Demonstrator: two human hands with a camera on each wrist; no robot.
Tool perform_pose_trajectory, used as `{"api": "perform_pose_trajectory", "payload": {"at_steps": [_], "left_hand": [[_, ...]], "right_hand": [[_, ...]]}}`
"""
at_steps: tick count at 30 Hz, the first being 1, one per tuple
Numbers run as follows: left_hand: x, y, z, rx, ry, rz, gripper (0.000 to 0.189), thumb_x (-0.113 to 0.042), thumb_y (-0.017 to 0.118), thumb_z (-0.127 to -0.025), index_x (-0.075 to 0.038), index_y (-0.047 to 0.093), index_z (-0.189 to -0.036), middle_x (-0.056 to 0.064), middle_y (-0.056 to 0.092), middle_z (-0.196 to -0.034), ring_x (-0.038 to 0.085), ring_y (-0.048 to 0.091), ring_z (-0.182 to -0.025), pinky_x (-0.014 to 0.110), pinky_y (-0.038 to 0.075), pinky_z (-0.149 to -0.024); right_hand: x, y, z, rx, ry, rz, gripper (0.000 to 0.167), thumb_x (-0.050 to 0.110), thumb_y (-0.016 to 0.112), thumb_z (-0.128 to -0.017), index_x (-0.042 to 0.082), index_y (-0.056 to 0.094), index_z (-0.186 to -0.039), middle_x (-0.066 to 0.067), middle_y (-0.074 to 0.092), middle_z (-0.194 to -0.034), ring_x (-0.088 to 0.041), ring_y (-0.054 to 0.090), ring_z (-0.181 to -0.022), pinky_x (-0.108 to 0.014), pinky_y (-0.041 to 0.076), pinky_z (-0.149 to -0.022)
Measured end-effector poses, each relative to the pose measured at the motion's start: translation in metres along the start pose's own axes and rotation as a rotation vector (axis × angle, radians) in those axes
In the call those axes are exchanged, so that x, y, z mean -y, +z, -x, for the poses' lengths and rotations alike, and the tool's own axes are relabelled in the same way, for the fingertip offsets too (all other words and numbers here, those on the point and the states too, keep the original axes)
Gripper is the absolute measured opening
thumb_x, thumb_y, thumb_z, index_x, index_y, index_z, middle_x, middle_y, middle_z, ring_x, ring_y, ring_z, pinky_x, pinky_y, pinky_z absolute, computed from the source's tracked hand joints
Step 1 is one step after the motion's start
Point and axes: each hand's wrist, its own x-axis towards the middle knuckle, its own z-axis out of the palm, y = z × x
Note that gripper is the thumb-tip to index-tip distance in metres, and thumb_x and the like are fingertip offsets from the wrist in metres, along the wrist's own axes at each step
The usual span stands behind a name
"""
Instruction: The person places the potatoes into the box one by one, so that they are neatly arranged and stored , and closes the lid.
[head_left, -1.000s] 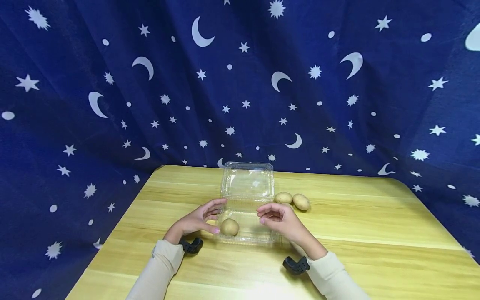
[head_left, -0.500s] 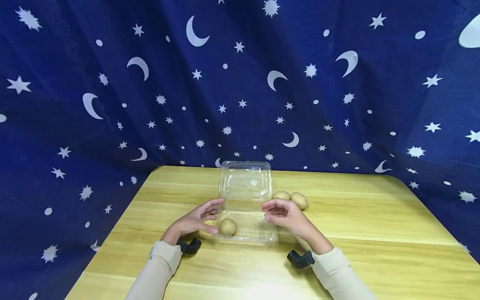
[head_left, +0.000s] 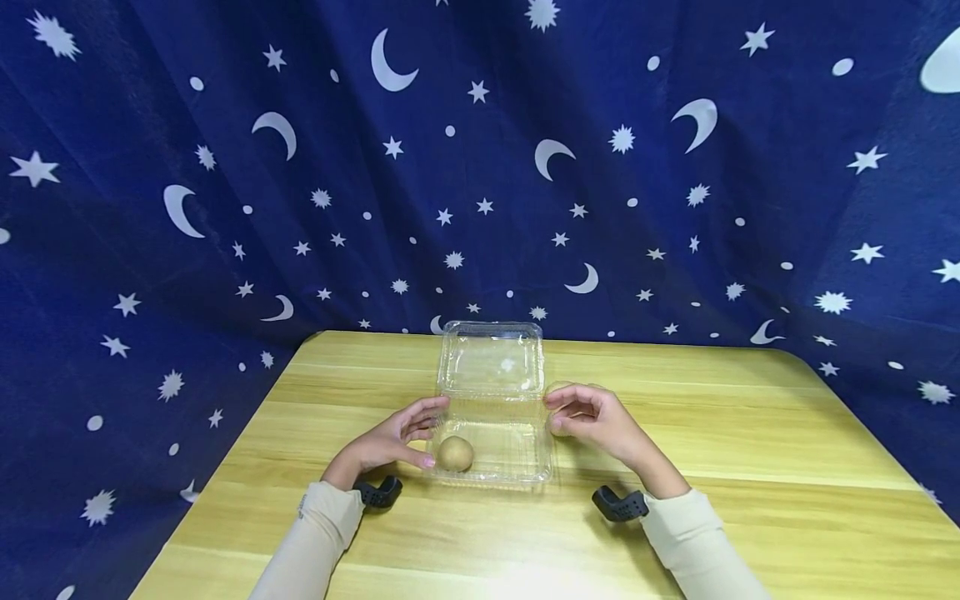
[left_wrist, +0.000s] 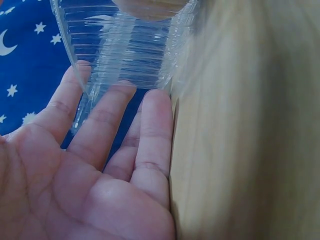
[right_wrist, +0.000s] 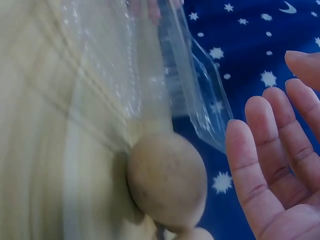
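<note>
Table (head_left: 750, 433), potato (head_left: 455, 454), sleeve mark (head_left: 302, 507) (unreadable)

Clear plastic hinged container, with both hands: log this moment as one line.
container: lid open, one round tan potato inside; left hand: at container's left side; right hand: holding nothing, near another potato

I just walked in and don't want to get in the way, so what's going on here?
A person is working bare-handed at a table with potatoes and a clear plastic container, its lid open at the back. One potato sits inside, toward the front left. The left hand is at the container's left side. The right hand holds nothing and is by its right side, near more potatoes outside the container.
</note>
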Motion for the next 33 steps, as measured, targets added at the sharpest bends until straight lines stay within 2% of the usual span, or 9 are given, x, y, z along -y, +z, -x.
{"api": "perform_pose_trajectory", "payload": {"at_steps": [9, 12, 15, 20, 28, 31, 33], "left_hand": [[-0.001, 0.000, -0.001, -0.001, -0.002, 0.004, 0.104, -0.016, 0.089, -0.092, 0.009, 0.022, -0.167, 0.034, 0.021, -0.173, 0.056, 0.022, -0.156, 0.024, 0.040, -0.116], [-0.002, 0.000, -0.001, 0.000, -0.001, 0.006, 0.105, -0.017, 0.090, -0.091, 0.010, 0.021, -0.166, 0.034, 0.021, -0.172, 0.056, 0.022, -0.156, 0.024, 0.040, -0.116], [-0.002, 0.000, -0.001, 0.001, -0.001, 0.008, 0.105, -0.017, 0.090, -0.091, 0.010, 0.021, -0.166, 0.035, 0.021, -0.172, 0.057, 0.022, -0.156, 0.024, 0.040, -0.116], [-0.001, 0.000, 0.000, -0.003, -0.003, 0.010, 0.104, -0.016, 0.090, -0.091, 0.010, 0.021, -0.166, 0.035, 0.021, -0.172, 0.057, 0.022, -0.155, 0.024, 0.040, -0.116], [-0.001, 0.001, 0.001, -0.010, 0.002, 0.013, 0.104, -0.017, 0.090, -0.091, 0.011, 0.022, -0.165, 0.036, 0.022, -0.171, 0.057, 0.022, -0.155, 0.023, 0.040, -0.116], [-0.001, 0.001, 0.001, -0.008, -0.001, 0.011, 0.104, -0.016, 0.090, -0.091, 0.011, 0.022, -0.166, 0.035, 0.022, -0.171, 0.057, 0.022, -0.155, 0.024, 0.040, -0.116], [-0.002, 0.001, 0.001, -0.007, -0.002, 0.010, 0.104, -0.016, 0.089, -0.091, 0.011, 0.022, -0.166, 0.035, 0.022, -0.172, 0.057, 0.022, -0.155, 0.024, 0.040, -0.116]], "right_hand": [[0.000, -0.021, 0.003, -0.077, 0.018, 0.043, 0.031, -0.005, 0.073, -0.098, -0.019, 0.065, -0.125, -0.038, 0.067, -0.127, -0.007, 0.070, -0.099, -0.021, 0.057, -0.089], [-0.002, -0.026, 0.004, -0.104, 0.022, 0.043, 0.032, -0.007, 0.073, -0.098, -0.020, 0.064, -0.126, -0.030, 0.072, -0.122, -0.005, 0.070, -0.099, -0.020, 0.057, -0.088], [-0.005, -0.030, 0.005, -0.133, 0.030, 0.037, 0.032, -0.007, 0.073, -0.098, -0.020, 0.064, -0.126, -0.017, 0.077, -0.116, -0.003, 0.070, -0.097, -0.020, 0.057, -0.087], [-0.010, -0.034, 0.006, -0.192, 0.023, 0.038, 0.030, -0.008, 0.072, -0.097, -0.020, 0.065, -0.124, -0.002, 0.078, -0.110, -0.003, 0.070, -0.093, -0.018, 0.057, -0.084], [-0.018, -0.036, 0.007, -0.304, 0.070, 0.102, 0.030, -0.007, 0.075, -0.096, -0.017, 0.068, -0.123, -0.013, 0.076, -0.108, -0.001, 0.065, -0.092, -0.017, 0.056, -0.083], [-0.023, -0.038, 0.008, -0.348, 0.095, 0.142, 0.030, -0.007, 0.076, -0.095, -0.016, 0.068, -0.123, -0.018, 0.073, -0.114, -0.003, 0.063, -0.095, -0.017, 0.055, -0.082], [-0.026, -0.039, 0.008, -0.368, 0.120, 0.177, 0.032, -0.006, 0.077, -0.095, -0.014, 0.069, -0.125, -0.021, 0.070, -0.120, -0.010, 0.063, -0.100, -0.016, 0.054, -0.082]]}}
